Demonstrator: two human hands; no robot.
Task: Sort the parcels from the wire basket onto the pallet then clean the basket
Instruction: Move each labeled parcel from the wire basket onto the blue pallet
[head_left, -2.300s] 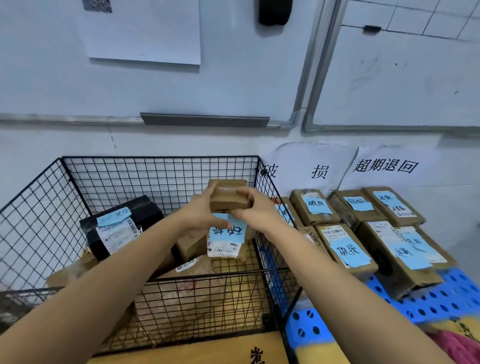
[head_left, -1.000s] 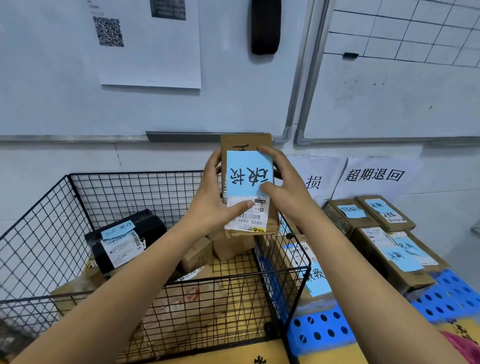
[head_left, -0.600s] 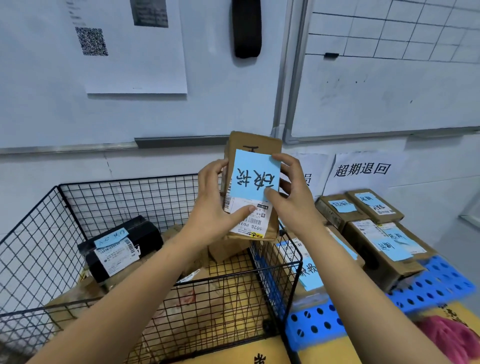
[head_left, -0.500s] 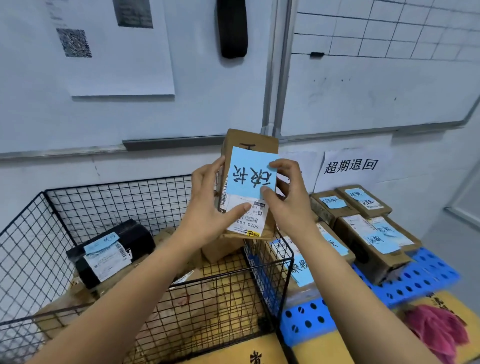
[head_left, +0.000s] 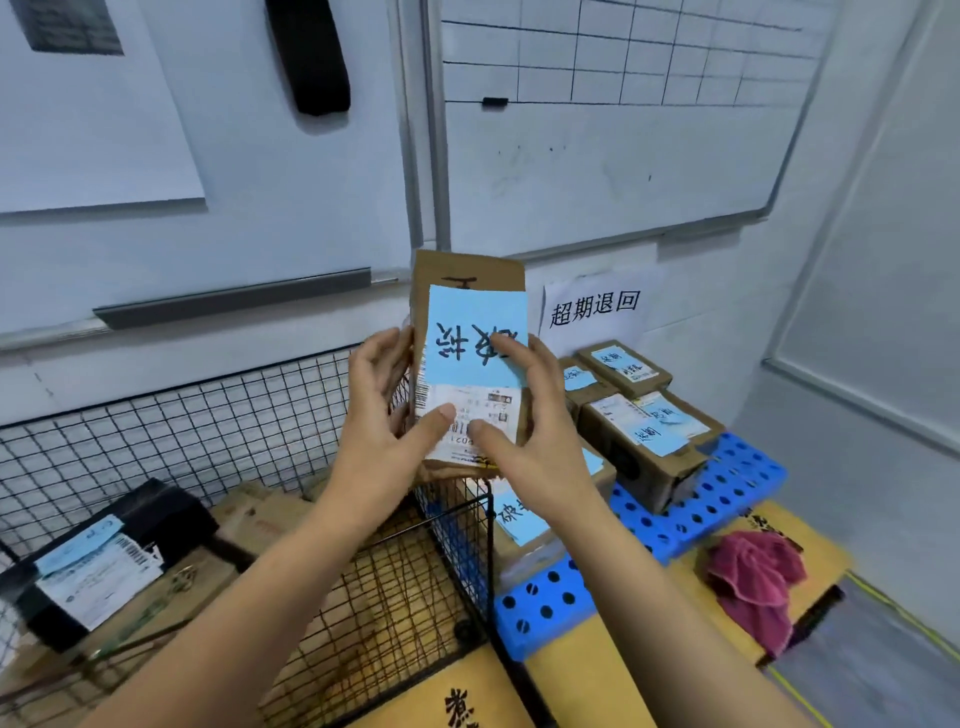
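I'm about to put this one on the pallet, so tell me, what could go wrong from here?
The left hand and right hand hold the brown parcel over the wire basket edge; it might snag the wire moving across.
The blue pallet already carries parcels, so it may land unevenly and slide.
Right fingers lie on the blue note, which could peel.

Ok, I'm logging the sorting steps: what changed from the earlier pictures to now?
The left hand and right hand raised the brown parcel from the wire basket and turned its blue note toward the camera, keeping hold. The black parcel in the basket and the boxes on the blue pallet stayed put.
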